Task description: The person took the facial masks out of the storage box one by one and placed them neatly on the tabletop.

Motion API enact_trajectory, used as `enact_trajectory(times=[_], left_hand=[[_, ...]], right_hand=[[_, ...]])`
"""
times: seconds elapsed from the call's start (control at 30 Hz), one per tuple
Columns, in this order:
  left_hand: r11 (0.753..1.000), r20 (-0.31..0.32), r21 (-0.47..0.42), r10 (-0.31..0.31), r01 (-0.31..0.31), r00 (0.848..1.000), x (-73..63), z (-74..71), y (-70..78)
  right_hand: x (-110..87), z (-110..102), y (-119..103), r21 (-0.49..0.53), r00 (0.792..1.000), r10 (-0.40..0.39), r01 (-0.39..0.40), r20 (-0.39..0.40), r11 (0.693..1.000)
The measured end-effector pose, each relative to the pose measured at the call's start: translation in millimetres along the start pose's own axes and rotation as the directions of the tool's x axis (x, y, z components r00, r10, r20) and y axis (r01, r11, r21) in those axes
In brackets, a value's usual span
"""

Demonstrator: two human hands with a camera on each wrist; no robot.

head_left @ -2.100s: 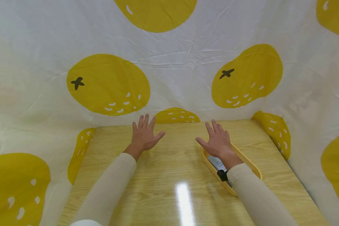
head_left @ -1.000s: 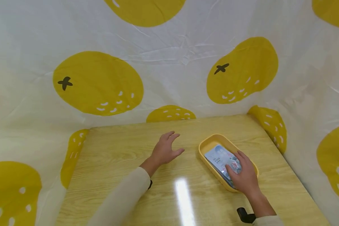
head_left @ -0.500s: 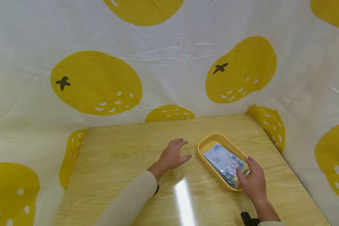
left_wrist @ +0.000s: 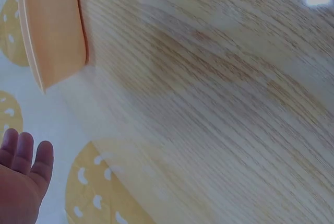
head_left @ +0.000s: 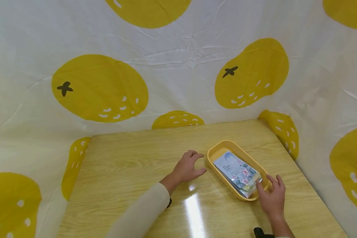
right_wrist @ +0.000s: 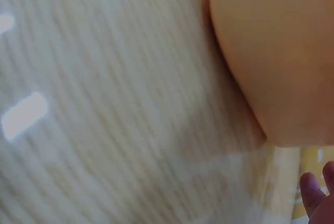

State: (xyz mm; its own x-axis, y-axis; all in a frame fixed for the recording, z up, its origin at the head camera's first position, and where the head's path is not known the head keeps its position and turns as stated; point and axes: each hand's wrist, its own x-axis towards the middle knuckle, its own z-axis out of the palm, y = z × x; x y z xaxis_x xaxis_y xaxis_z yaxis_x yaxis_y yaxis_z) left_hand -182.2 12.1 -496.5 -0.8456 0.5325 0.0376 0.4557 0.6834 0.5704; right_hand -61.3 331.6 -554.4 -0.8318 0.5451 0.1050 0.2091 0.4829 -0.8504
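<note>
A shallow yellow tray (head_left: pixel 223 145) with rounded ends lies on the wooden table, slanting toward the near right. Inside it is a stack of flat glossy packets (head_left: pixel 236 170); the top one is pale blue with printed pink flowers and small lettering. My right hand (head_left: pixel 272 200) is at the tray's near right end, thumb and index finger apart by its rim; whether they touch it I cannot tell. To the left of the tray my left hand (head_left: pixel 185 168) hovers, fingers loosely bent with a gap to the thumb, holding nothing. In the left wrist view the tray's side wall (left_wrist: pixel 55 31) shows above the fingers.
A light wooden table (head_left: pixel 131 162) extends around the tray, with a bright light reflection at its near middle. White cloth (head_left: pixel 178 82) printed with large yellow fruit hangs behind and along both sides of the table.
Both hands first reach forward, palms down. The right hand then reaches over the packets and draws back to the tray's near end. The left hand moves right, toward the tray.
</note>
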Motion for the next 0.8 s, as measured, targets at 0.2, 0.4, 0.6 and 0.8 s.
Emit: enact_trajectory(times=[0.2, 0.4, 0.6, 0.8], left_hand=[[0.999, -0.016, 0.050, 0.018, -0.018, 1.000, 4.6, 2.3, 1.8], [0.996, 0.004, 0.080, 0.043, -0.043, 0.999, 6.2, 5.4, 5.9], [0.990, 0.041, 0.115, 0.082, -0.086, 0.996, 12.6, 11.6, 16.6], [0.995, 0.087, 0.056, 0.076, -0.081, 0.993, 21.7, 21.3, 23.1]], right_hand=[[-4.1, 7, 1, 0.033, 1.000, 0.022, -0.022, 0.010, 0.999], [-7.7, 11, 5, 0.040, 1.000, -0.015, 0.016, -0.020, 0.999], [-10.6, 10, 10, 0.036, 1.000, 0.007, -0.007, -0.015, 0.999], [-12.8, 13, 19, 0.057, 1.000, 0.000, 0.001, -0.018, 0.998]])
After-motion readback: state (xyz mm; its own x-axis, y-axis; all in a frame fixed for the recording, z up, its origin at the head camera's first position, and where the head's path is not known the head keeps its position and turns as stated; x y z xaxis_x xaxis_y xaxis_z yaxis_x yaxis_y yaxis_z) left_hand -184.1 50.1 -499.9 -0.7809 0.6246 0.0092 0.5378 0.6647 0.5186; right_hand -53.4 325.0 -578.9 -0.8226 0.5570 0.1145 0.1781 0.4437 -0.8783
